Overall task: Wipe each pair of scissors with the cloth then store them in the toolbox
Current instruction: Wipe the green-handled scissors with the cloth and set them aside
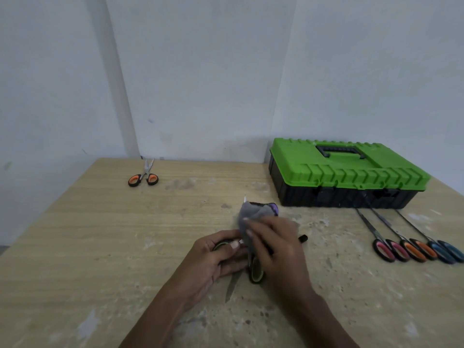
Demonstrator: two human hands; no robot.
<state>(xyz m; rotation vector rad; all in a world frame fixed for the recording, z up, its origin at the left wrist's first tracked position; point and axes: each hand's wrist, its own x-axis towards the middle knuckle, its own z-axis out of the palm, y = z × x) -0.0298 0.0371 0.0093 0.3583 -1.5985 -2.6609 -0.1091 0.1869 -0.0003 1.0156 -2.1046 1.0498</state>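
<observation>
Our left hand (pixel 216 257) grips the green-handled scissors (pixel 256 273) near centre, our right hand (pixel 273 244) pinches the grey cloth (pixel 251 212) round a blade; closed toolbox (pixel 346 169) far right, row of scissors (pixel 414 249) just before it

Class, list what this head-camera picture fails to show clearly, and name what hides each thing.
1. Head view: the toolbox is shut, so its lid hides the contents.
2. Head view: the green-handled scissors have their blades largely hidden by the cloth and right hand; the left hand covers one handle.
3. Head view: a black object beside the right hand is mostly covered, so unidentifiable.
</observation>
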